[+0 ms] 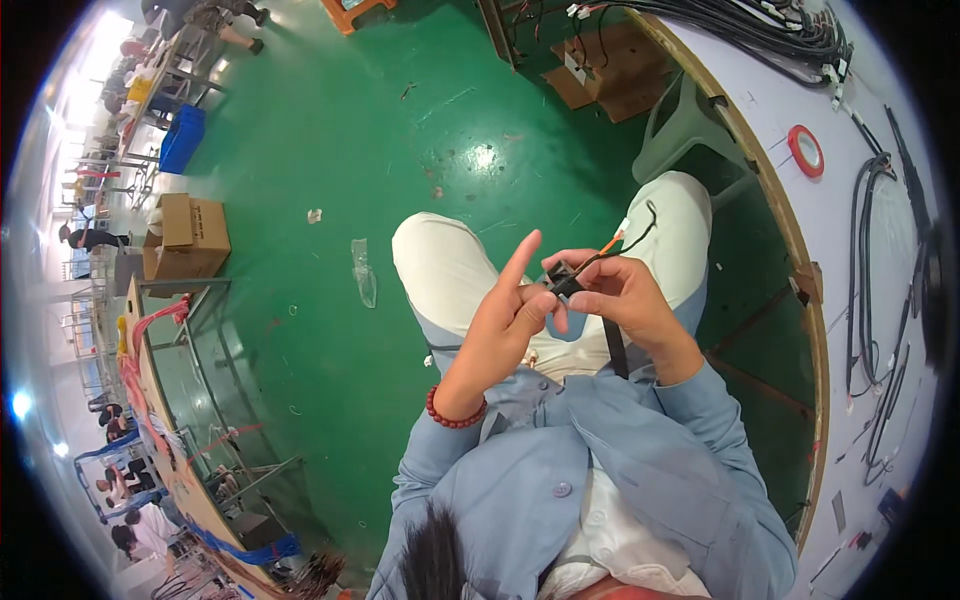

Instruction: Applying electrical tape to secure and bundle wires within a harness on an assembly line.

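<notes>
Above my lap, both hands meet on a small black connector (564,281). Orange and black wires (612,247) run from it up and to the right, past my right fingers. My left hand (508,318) pinches the connector's left side between thumb and fingers, with the index finger stretched out away from it. On the other side, my right hand (634,303) grips the connector near where the wires enter. A red bead bracelet (455,412) circles my left wrist. Below the hands hangs a black strap (614,348); its upper end is hidden.
On my right, a white-topped table (790,230) carries black cable bundles (770,35) and a red tape roll (805,151). A grey-green stool (680,130) stands under its edge. Cardboard boxes (205,240), a blue bin (182,138) and another workbench (165,420) line the left, where people work.
</notes>
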A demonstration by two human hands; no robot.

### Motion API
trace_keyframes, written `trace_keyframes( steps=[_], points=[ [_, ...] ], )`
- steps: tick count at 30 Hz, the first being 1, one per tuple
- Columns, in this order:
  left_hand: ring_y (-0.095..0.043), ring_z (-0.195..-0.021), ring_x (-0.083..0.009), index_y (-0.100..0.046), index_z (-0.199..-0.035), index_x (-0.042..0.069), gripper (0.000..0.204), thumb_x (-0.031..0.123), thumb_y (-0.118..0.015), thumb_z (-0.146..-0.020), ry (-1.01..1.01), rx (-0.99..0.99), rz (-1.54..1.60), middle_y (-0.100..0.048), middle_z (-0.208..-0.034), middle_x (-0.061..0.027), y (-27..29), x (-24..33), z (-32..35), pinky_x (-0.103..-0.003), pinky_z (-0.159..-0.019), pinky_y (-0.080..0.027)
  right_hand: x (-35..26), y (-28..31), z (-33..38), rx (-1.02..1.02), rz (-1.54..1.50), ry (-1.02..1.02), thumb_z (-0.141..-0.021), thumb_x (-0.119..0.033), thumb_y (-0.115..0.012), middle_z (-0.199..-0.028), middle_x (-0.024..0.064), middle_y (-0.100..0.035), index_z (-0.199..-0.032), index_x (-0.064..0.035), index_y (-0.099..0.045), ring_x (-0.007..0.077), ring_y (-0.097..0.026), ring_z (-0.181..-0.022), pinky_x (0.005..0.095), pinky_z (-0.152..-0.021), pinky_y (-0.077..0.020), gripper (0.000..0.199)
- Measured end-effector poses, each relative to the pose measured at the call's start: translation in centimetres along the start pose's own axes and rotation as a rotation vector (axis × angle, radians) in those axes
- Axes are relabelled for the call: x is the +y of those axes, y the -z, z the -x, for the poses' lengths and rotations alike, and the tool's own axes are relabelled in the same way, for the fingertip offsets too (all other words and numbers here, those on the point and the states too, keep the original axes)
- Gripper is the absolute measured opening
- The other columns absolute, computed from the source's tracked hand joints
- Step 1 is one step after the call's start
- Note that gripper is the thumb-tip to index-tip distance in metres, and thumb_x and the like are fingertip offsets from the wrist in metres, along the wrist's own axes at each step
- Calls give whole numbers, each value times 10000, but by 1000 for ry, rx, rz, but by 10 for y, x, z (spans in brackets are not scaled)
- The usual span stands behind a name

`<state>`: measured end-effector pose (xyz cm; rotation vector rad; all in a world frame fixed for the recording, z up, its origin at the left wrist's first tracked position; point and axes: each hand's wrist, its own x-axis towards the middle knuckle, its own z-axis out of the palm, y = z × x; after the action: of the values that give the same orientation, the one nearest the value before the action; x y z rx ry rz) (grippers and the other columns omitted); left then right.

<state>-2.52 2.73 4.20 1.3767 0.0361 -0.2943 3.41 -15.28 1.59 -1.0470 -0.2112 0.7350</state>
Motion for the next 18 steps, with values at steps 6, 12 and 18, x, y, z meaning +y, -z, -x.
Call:
trace_keyframes(
  steps=[6, 12, 18],
  points=[
    [-427, -645, -53, -348, -1335, 25, 419, 125, -471, -947, 11, -32, -69, -578, -726, -41, -1, 10, 3, -193, -612, -350, 3, 3, 5, 34, 24, 43, -755, -41, -730, -1223, 138, -544, -880, 45, -620, 108, -576, -919, 245, -791, -474, 187],
    [-508, -742, -67, -456, -1253, 5, 314, 66, -450, -945, -10, 1, -164, -577, -766, -24, 0, 13, 1, -195, -686, -395, -1, 9, 8, 0, 84, -4, -742, -42, -742, -1135, 95, -572, -892, 37, -633, 98, -567, -845, 231, -743, -461, 201],
    [-548, -742, -90, -567, -1122, -22, 228, 7, -485, -911, -100, 137, -218, -597, -770, -32, -9, 11, 0, -212, -670, -427, -12, -2, 10, 26, 105, 77, -751, -64, -737, -1029, 98, -597, -860, 33, -649, 124, -550, -920, 265, -794, -447, 171]
  ],
)
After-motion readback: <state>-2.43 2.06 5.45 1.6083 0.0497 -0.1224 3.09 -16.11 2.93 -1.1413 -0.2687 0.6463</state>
